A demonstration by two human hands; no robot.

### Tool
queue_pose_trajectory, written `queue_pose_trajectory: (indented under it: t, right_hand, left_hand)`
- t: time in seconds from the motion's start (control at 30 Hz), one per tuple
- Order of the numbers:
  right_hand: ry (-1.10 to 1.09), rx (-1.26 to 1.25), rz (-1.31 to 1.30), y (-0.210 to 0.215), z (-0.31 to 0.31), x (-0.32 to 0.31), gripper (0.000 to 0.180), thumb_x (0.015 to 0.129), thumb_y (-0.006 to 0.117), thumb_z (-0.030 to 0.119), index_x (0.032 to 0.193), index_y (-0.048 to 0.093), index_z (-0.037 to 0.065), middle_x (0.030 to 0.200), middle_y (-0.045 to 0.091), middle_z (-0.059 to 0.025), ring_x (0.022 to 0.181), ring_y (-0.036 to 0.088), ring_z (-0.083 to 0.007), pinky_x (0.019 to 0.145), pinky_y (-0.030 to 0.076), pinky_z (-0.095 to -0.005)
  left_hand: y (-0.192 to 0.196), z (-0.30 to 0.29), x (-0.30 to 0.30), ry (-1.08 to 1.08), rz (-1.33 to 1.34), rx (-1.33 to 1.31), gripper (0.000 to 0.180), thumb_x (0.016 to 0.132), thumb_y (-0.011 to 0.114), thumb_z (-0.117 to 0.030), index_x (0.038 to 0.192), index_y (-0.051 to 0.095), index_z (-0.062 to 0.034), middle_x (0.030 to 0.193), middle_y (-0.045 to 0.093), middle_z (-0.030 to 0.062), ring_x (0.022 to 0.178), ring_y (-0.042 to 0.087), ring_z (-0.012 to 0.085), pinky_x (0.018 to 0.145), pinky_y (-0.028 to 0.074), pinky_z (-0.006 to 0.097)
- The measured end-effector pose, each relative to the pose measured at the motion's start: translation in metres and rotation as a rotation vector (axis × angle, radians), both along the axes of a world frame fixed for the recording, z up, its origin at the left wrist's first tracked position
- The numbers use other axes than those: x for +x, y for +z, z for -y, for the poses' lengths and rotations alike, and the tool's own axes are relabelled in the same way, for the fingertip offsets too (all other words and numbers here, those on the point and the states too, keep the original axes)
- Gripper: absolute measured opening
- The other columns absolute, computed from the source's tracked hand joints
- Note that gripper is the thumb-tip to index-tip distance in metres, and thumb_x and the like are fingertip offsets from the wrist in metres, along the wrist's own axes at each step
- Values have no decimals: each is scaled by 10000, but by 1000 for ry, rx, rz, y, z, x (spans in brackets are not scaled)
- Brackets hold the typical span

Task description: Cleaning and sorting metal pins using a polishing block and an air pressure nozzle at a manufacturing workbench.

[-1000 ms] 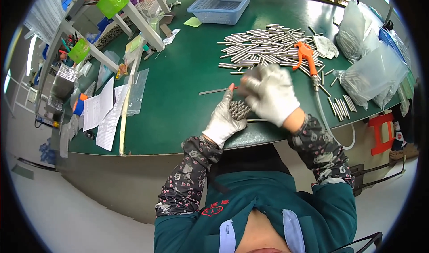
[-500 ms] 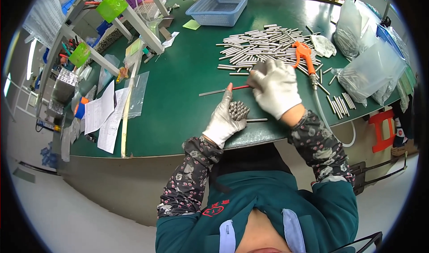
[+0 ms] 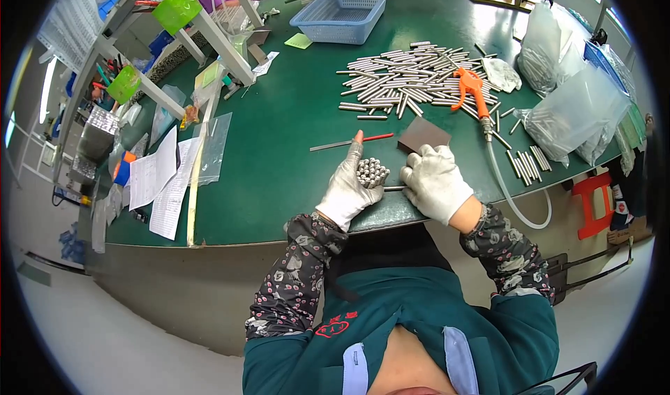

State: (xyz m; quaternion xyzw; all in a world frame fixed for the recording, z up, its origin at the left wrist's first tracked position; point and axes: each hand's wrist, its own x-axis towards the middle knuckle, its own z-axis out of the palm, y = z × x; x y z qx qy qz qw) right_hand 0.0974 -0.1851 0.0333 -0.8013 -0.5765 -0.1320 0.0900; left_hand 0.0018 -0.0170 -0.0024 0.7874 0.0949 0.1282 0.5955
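Observation:
My left hand, in a white glove with the thumb tip bare, is wrapped round an upright bundle of short metal rods at the table's near edge. My right hand, also gloved, is closed at the right end of a single metal rod lying beside the bundle; its fingers hide that end. Just beyond my right knuckles lies a flat brown-grey block. A thin file-like strip with a red end rests on the table past my left thumb.
A large heap of metal rods covers the table's middle, with an orange air gun and its hose at its right. Farther off stands a blue basket. Bags of rods line the right; papers and a white-legged rack occupy the left.
My right hand has let go of the brown-grey block, leaving it on the table, and has come nearer to me onto the single rod's end. My left hand stays put with the bundle.

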Motion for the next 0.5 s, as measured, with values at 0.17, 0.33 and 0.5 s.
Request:
queue_pose_trajectory:
  t: [0.17,0.33,0.5]
  right_hand:
    - [39,56,62,-1,-3,3,100,736,613,194,735,603,94,708,600,-62,792,582,-245,673,425,-378]
    - [25,340,-335,1,-9,5,53,753,597,141,732,594,92,632,593,-110,638,599,-314,594,469,-425]
    - [-84,433,-641,0,-17,7,119,758,630,202,813,657,100,698,623,-120,685,610,-319,637,485,-400]
  left_hand:
    - [0,-2,-1,-26,5,-113,1032,613,679,104,1470,147,-114,890,469,-46,794,477,53,810,415,186]
    - [6,1,-3,-40,14,-147,975,618,679,107,1452,220,-104,926,502,-36,817,492,53,806,424,189]
    - [5,0,-3,-34,-18,-181,862,623,684,99,1396,347,-80,963,531,-17,829,513,56,791,439,194]
